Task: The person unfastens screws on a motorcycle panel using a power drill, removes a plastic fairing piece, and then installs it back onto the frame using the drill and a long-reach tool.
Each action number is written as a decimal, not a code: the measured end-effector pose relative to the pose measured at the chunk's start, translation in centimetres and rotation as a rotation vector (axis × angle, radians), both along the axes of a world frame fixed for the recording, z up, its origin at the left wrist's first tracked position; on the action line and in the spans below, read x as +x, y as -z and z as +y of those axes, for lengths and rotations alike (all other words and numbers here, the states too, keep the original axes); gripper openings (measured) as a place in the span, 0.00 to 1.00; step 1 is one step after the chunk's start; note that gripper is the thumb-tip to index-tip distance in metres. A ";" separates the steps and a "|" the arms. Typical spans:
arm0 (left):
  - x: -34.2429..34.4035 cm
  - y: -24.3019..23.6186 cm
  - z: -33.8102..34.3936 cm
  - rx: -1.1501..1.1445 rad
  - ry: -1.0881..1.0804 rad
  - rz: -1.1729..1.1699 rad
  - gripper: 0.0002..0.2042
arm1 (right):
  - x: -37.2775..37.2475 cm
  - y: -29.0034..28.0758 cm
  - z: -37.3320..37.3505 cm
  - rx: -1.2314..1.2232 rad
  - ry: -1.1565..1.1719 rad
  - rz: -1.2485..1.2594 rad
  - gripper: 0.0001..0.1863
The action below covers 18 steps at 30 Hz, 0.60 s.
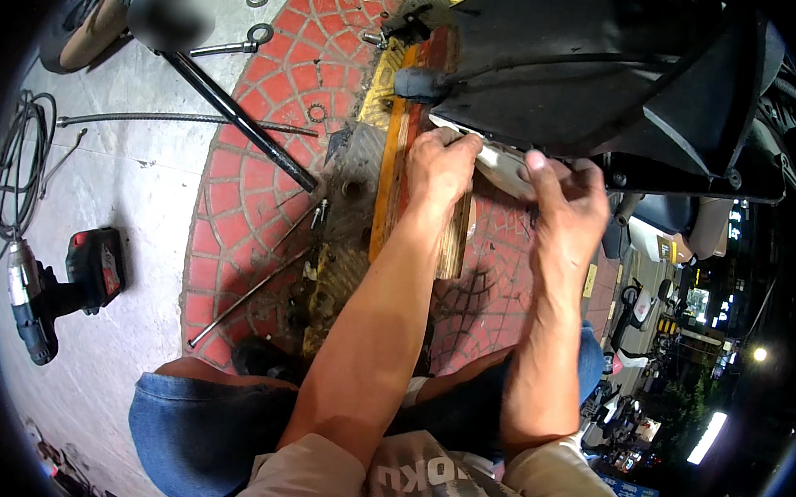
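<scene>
A large black plastic panel (554, 76), possibly a vehicle's body part, fills the upper right. Along its near edge runs a pale, flattish piece (505, 169) whose exact kind I cannot tell. My left hand (441, 165) has its fingers closed on the left part of this piece. At its right end, my right hand (572, 197) pinches it between thumb and curled fingers. Both hands work just under the black panel's edge, and some fingertips are hidden. Beneath the left hand lies a wooden board (391, 171) with yellow and red edges.
A cordless drill (75, 288) lies at left, below a coiled cable (21, 175). A black tube (242, 120), a flexible cable (178, 118) and a thin rod (250, 278) lie about the floor. Small bolts (320, 212) sit near the board. Parked scooters (636, 304) stand at right.
</scene>
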<state>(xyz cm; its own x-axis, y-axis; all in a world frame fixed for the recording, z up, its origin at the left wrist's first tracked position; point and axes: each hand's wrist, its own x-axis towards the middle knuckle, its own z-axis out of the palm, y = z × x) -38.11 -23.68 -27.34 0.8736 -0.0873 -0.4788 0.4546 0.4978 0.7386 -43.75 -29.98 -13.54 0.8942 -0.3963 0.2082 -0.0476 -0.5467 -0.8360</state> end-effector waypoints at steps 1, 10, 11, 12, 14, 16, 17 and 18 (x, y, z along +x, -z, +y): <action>0.1 0.6 -0.1 0.017 -0.011 -0.023 0.11 | -0.2 -1.6 0.6 -0.007 -0.021 0.008 0.17; -0.4 2.6 -0.9 -0.008 -0.060 -0.169 0.09 | 2.9 -7.9 -1.0 -0.961 -0.279 0.338 0.29; -0.6 2.5 -0.8 0.014 -0.043 -0.197 0.11 | 2.9 -7.9 -1.2 -0.963 -0.272 0.363 0.29; -0.7 2.4 -0.8 0.018 -0.041 -0.197 0.11 | 2.9 -7.8 -1.4 -0.965 -0.266 0.388 0.30; -0.8 2.2 -0.8 0.025 -0.036 -0.198 0.11 | 2.7 -6.9 -1.9 -1.029 -0.329 0.206 0.29; -1.1 1.8 -0.9 -0.097 -0.057 -0.177 0.09 | 3.0 -5.4 -2.7 -1.063 -0.410 -0.045 0.30; -1.2 1.6 -0.9 -0.153 -0.063 -0.165 0.09 | 2.9 -4.9 -2.5 -0.928 -0.325 0.021 0.31; -1.4 1.5 -0.9 -0.208 -0.070 -0.151 0.09 | 2.9 -4.5 -2.5 -0.903 -0.318 -0.002 0.31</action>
<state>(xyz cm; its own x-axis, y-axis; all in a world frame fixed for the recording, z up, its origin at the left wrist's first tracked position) -39.48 -24.57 -28.84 0.9413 -0.1072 -0.3202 0.3059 0.6722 0.6742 -40.86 -32.44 -9.08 0.9317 0.1758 0.3179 0.2150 -0.9722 -0.0923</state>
